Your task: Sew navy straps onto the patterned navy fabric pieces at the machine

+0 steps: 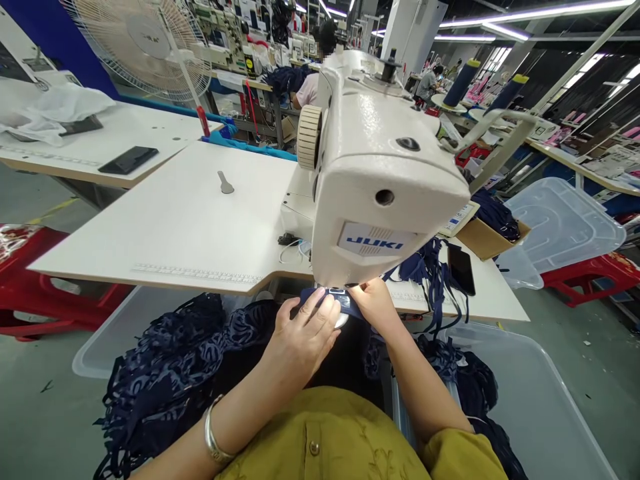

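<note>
A white JUKI sewing machine (pixel 390 167) stands over a piece of navy fabric (pixel 353 308) at its needle area. My left hand (pixel 303 337) lies on the fabric with its fingers stretched out and the thumb apart. Close by on the right, my right hand (pixel 375 303) pinches the fabric's edge, its fingertips partly hidden under the machine head. A small metal piece (pixel 337 291) shows by the fabric, close to the presser area. The needle itself is hidden by the machine head.
Patterned navy pieces (pixel 185 360) fill a clear bin at left; more dark fabric (pixel 470 383) lies in the right bin. Navy straps (pixel 435 273) hang over the white table's (pixel 200 227) edge beside a phone (pixel 460 269). A fan (pixel 150 40) and red stools (pixel 50 287) stand around.
</note>
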{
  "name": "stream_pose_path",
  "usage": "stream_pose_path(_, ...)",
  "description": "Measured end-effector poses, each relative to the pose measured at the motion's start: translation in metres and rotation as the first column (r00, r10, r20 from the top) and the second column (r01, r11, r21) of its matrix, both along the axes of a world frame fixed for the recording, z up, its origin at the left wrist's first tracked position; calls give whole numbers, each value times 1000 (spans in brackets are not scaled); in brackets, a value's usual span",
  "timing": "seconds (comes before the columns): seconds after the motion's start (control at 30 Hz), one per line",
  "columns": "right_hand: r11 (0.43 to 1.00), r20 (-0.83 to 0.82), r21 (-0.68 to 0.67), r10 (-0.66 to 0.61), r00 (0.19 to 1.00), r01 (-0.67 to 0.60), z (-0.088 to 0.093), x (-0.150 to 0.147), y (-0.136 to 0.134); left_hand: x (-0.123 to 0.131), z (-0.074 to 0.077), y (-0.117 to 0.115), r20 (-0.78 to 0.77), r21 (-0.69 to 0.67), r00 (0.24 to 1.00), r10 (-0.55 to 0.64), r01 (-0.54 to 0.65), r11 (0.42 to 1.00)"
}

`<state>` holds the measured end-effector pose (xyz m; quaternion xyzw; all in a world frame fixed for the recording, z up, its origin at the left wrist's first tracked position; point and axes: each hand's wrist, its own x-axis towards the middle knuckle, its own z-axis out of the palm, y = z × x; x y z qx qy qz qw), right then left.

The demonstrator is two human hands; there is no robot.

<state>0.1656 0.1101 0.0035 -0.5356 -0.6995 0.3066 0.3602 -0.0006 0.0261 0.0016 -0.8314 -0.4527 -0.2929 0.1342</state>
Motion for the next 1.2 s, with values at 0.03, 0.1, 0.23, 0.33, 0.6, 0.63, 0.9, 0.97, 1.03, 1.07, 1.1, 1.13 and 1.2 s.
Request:
stream_pose_path(0.03,1000,3,3,-2,1000,2,0,0,0,0,0,0,0,4,1000,0,0,1000)
stream_pose_path(0.1,1000,5,1,-2,1000,2,1,0,0,0,1,0,5,9,1000,-2,2,1000)
stream_pose_path(0.23,1000,3,-6,-5,1000,5,1,0,-1,1,2,0,14,8,1000,-7,7,1000)
stream_pose_path(0.33,1000,8,-1,-10,1000,10,1,0,-1,0,2,0,19,12,1000,-7,7,1000)
stream_pose_path(0.6,1000,5,-17,-3,1000,3,-2,-2,-1,2,-2,-1,22,11,999,31,-31,999)
stream_pose_path(0.63,1000,14,-10,-9,1000,9,-2,-2,-2,2,-2,-1,31,15,998,46,-47,999)
stream_pose_path(0.9,999,-47,-17,-39,998,39,-3,-6,-5,0,-4,-3,75,13,993,88,-89,996)
stream_pose_path(0.97,999,-62,-22,-50,997,49,-5,-6,-6,0,-4,-3,66,16,994,84,-85,996)
stream_pose_path(1.03,997,-76,-40,-63,995,60,-8,-6,-6,0,-4,-3,59,29,995,81,-83,996)
stream_pose_path(1.07,997,-89,-48,-71,994,67,-10,-5,-6,0,-4,-3,58,34,995,84,-86,996)
stream_pose_path(1.1,996,-109,-54,-76,991,70,-12,-5,-6,1,-4,-3,55,38,995,86,-88,995)
stream_pose_path(1.13,996,-138,-54,-76,988,69,-14,-4,-6,1,-3,-3,50,42,995,86,-88,995)
stream_pose_path(1.2,999,-190,-32,-49,980,44,-18,-1,-8,2,-3,-3,27,42,996,80,-81,996)
